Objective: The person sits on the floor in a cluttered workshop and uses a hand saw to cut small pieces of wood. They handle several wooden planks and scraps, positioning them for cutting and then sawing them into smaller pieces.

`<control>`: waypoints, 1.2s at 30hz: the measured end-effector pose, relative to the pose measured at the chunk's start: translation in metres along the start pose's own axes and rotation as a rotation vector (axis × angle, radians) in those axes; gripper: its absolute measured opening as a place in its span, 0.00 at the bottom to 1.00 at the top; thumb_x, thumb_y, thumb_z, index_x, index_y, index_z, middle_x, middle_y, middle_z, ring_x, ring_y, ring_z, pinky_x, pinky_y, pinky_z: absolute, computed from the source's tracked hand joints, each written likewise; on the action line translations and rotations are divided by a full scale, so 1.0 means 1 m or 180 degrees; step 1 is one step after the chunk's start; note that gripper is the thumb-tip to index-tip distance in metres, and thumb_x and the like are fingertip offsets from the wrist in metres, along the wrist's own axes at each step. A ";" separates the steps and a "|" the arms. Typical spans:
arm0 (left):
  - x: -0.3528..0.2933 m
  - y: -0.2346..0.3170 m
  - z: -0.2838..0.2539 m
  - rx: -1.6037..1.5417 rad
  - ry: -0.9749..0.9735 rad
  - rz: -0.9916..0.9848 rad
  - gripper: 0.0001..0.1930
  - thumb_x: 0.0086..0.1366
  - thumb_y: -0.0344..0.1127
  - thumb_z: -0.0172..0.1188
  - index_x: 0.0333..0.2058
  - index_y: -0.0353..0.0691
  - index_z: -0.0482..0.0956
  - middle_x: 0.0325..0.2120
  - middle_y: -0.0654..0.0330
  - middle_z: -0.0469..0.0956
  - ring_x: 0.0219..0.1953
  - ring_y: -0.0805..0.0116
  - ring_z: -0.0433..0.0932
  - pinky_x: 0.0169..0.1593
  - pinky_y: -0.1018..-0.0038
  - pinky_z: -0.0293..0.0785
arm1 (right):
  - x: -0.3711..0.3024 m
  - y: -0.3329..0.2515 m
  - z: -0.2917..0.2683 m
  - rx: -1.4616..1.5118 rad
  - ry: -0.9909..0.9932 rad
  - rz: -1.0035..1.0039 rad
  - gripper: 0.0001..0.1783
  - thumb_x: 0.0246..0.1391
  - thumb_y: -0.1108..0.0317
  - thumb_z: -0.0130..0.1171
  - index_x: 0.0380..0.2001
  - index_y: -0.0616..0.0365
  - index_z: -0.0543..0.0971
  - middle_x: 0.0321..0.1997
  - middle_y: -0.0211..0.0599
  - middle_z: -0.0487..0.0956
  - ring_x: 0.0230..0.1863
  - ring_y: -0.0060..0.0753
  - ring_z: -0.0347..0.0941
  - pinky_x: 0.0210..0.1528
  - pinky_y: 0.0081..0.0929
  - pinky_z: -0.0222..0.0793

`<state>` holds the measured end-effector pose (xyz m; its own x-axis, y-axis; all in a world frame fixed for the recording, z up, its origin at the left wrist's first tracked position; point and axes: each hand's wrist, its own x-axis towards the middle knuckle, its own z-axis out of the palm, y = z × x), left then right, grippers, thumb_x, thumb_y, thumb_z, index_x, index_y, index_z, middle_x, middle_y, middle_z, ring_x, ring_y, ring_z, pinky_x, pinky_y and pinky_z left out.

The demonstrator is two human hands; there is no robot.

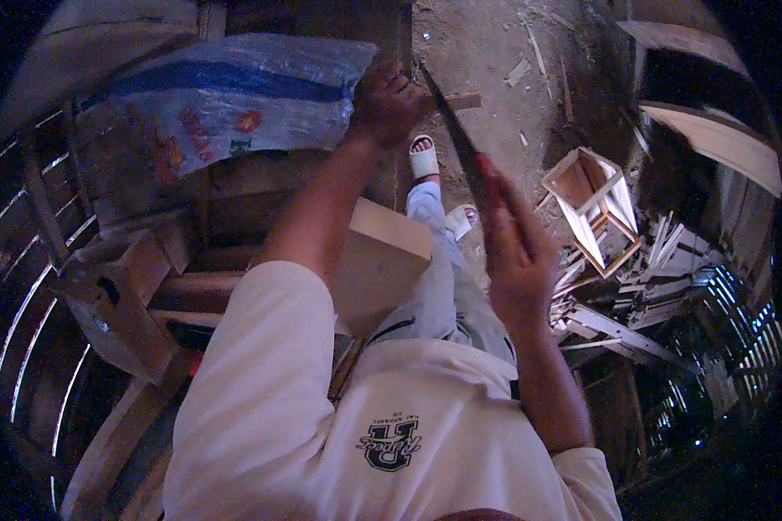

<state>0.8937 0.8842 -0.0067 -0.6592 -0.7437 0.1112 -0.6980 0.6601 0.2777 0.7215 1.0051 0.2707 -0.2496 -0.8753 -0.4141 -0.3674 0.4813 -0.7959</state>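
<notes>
My right hand point(520, 252) is closed round the red handle point(488, 181) of a handsaw. Its dark, narrow blade point(454, 124) slants up and left, with the tip just beyond my left hand. My left hand point(391, 106) is clenched at the edge of the bench, beside the blade. A short wooden strip point(465, 102) sticks out past the blade, level with my left fingers. It looks held there, though my fist hides its other end.
Left lies a printed plastic sack point(235, 100) over the bench. A wooden block or box point(387, 252) stands by my left leg. On the right, a wooden frame point(593, 208) sits among scrap wood point(634, 321). Offcuts litter the dirt floor point(487, 43). My sandalled feet are below the saw.
</notes>
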 end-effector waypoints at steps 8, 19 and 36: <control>0.004 0.008 -0.029 -0.0220 0.0313 -0.0339 0.15 0.61 0.46 0.61 0.42 0.45 0.82 0.42 0.53 0.84 0.57 0.49 0.77 0.69 0.46 0.61 | 0.131 0.066 0.077 -0.0137 -0.0122 -0.0336 0.21 0.69 0.69 0.53 0.61 0.67 0.75 0.52 0.46 0.84 0.52 0.25 0.78 0.56 0.26 0.72; 0.012 0.003 -0.020 0.0028 -0.0593 -0.0236 0.13 0.58 0.37 0.62 0.41 0.41 0.80 0.40 0.52 0.82 0.56 0.53 0.78 0.76 0.59 0.53 | 0.059 0.051 0.053 0.0436 0.0055 -0.0363 0.21 0.70 0.72 0.51 0.63 0.66 0.73 0.58 0.51 0.81 0.59 0.34 0.77 0.61 0.28 0.70; 0.003 0.000 -0.011 0.0109 -0.0075 0.0031 0.12 0.57 0.43 0.64 0.37 0.44 0.80 0.37 0.59 0.79 0.50 0.57 0.78 0.73 0.56 0.57 | -0.008 -0.032 0.044 0.0049 -0.0757 0.0132 0.27 0.66 0.73 0.53 0.68 0.59 0.69 0.47 0.49 0.85 0.40 0.37 0.81 0.43 0.33 0.75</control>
<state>0.8952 0.8810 0.0043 -0.6721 -0.7348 0.0913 -0.7003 0.6709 0.2439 0.7745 0.9949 0.2804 -0.0456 -0.8420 -0.5375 -0.3470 0.5179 -0.7819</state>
